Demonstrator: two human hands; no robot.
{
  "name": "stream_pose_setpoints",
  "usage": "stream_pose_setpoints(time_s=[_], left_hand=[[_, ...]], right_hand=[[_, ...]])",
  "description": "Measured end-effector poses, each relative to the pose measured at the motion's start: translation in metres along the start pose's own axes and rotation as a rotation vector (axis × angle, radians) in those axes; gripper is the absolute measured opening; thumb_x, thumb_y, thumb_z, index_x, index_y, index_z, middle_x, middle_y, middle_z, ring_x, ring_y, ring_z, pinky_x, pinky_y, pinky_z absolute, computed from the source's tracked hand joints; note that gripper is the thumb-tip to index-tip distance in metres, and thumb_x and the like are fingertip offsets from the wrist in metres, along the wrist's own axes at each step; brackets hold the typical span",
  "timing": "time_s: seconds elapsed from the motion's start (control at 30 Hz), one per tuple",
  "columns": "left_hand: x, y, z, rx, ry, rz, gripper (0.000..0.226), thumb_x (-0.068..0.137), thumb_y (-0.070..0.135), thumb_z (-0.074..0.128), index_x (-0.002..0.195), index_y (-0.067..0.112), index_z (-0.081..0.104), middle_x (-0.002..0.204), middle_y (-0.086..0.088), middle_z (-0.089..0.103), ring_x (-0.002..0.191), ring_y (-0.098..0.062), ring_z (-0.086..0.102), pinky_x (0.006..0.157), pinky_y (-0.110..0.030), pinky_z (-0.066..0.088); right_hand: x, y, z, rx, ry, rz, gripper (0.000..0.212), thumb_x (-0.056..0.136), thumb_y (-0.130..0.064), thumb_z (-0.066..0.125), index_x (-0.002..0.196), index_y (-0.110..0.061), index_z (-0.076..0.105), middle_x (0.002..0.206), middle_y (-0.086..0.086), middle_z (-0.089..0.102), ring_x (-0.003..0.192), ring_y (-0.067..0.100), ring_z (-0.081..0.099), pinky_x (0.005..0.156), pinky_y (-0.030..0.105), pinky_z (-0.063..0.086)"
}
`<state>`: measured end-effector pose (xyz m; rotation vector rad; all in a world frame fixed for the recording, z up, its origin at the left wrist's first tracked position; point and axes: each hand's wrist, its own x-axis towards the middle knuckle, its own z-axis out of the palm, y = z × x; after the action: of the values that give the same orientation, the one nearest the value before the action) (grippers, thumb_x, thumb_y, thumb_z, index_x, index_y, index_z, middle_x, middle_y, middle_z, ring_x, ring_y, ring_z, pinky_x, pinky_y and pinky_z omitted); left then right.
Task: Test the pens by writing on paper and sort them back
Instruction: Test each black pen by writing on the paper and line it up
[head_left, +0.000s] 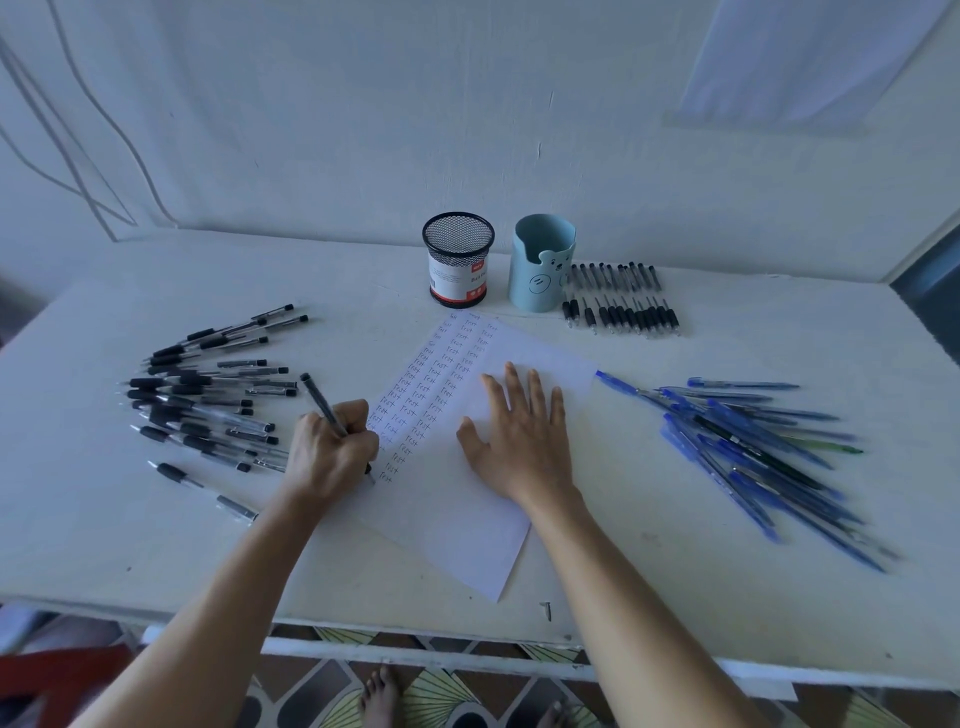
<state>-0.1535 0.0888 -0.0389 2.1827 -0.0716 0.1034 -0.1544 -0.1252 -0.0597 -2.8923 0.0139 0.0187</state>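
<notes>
Pen (319, 397) gripped by left hand (332, 452), seemingly writing.

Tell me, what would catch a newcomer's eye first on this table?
The sheet of paper in the middle, filled with columns of the handwritten word "test", draws the eye first. The left hand grips a black pen with its tip down at the sheet, while the right hand lies flat on it. Flanking it are a heap of black pens on the left and a heap of blue pens on the right.

black pen (322, 402) tilted, tip on paper (467, 545) | black pile (202, 410) left | blue pile (753, 447) right
</notes>
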Motion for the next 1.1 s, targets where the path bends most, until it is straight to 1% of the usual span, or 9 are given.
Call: stream_pose_setpoints(time_s=[0.07,0.2,0.37,0.5,0.57,0.7,0.8,0.93,1.1], left_hand=[[-0.0003,0.0011,0.0004,-0.001,0.001,-0.003,0.024,0.053,0.012,0.050,0.054,0.013,0.026,0.049,0.007,0.023,0.048,-0.011,0.023,0.042,-0.025,0.016],[-0.0018,0.0044,0.0005,-0.031,-0.004,-0.009,0.024,0.053,0.010,0.049,0.053,0.019,0.026,0.050,0.004,0.025,0.048,-0.011,0.024,0.041,-0.023,0.016],[-0.0015,0.0020,0.0006,0.010,-0.040,0.011,0.021,0.053,0.011,0.049,0.055,0.012,0.028,0.047,0.009,0.024,0.047,-0.012,0.026,0.040,-0.024,0.019],[-0.0019,0.0048,0.0010,0.003,-0.025,0.027,0.023,0.054,0.011,0.049,0.052,0.018,0.027,0.048,0.010,0.022,0.045,-0.009,0.023,0.040,-0.020,0.015],[-0.0028,0.0050,0.0007,0.005,-0.029,0.031,0.021,0.053,0.011,0.048,0.053,0.017,0.028,0.047,0.010,0.023,0.045,-0.008,0.024,0.039,-0.019,0.016],[-0.0027,0.0027,0.0017,0.001,-0.030,0.009,0.021,0.053,0.012,0.050,0.056,0.012,0.029,0.049,0.008,0.024,0.046,-0.010,0.026,0.041,-0.023,0.018],[-0.0039,0.0028,0.0026,0.003,-0.036,0.021,0.023,0.054,0.011,0.050,0.055,0.015,0.027,0.050,0.010,0.022,0.047,-0.010,0.024,0.042,-0.024,0.017],[-0.0038,0.0037,0.0028,0.004,-0.040,0.016,0.024,0.052,0.011,0.048,0.053,0.017,0.025,0.050,0.009,0.021,0.048,-0.010,0.022,0.042,-0.025,0.017],[-0.0050,0.0056,0.0045,-0.029,-0.027,0.014,0.027,0.054,0.011,0.050,0.058,0.012,0.023,0.052,0.007,0.022,0.050,-0.009,0.021,0.043,-0.025,0.015]], right_hand=[[0.0000,-0.0001,-0.0003,0.004,0.000,0.003,0.067,0.098,-0.054,0.032,0.157,-0.024,0.018,0.167,0.004,0.004,0.153,0.028,-0.002,0.122,0.050,-0.005],[-0.0008,-0.0007,-0.0015,0.020,0.007,0.002,0.067,0.099,-0.053,0.034,0.157,-0.024,0.019,0.167,0.005,0.004,0.153,0.028,-0.001,0.122,0.050,-0.006],[-0.0003,-0.0002,0.0002,0.022,0.011,0.002,0.067,0.098,-0.053,0.034,0.156,-0.024,0.019,0.167,0.004,0.005,0.153,0.028,-0.001,0.122,0.050,-0.006],[-0.0003,-0.0008,0.0004,0.019,0.012,0.006,0.072,0.092,-0.056,0.025,0.156,-0.024,0.019,0.167,0.005,0.006,0.153,0.028,-0.001,0.122,0.051,-0.005],[-0.0007,-0.0004,-0.0001,0.020,0.011,0.005,0.071,0.093,-0.056,0.025,0.156,-0.024,0.019,0.167,0.005,0.006,0.153,0.028,-0.001,0.122,0.050,-0.006],[-0.0014,-0.0001,-0.0007,0.029,0.007,0.006,0.067,0.098,-0.053,0.034,0.157,-0.024,0.018,0.167,0.004,0.004,0.153,0.027,-0.003,0.122,0.050,-0.006],[-0.0018,-0.0010,-0.0013,0.035,0.009,0.004,0.067,0.098,-0.052,0.035,0.157,-0.024,0.018,0.167,0.004,0.004,0.153,0.027,-0.003,0.122,0.050,-0.006],[-0.0017,-0.0009,-0.0028,0.033,0.005,0.007,0.067,0.098,-0.052,0.034,0.157,-0.025,0.018,0.167,0.004,0.004,0.153,0.027,-0.003,0.122,0.050,-0.006],[-0.0016,-0.0017,-0.0032,0.040,0.001,0.009,0.067,0.098,-0.052,0.034,0.157,-0.025,0.017,0.167,0.004,0.003,0.153,0.027,-0.004,0.122,0.050,-0.007]])
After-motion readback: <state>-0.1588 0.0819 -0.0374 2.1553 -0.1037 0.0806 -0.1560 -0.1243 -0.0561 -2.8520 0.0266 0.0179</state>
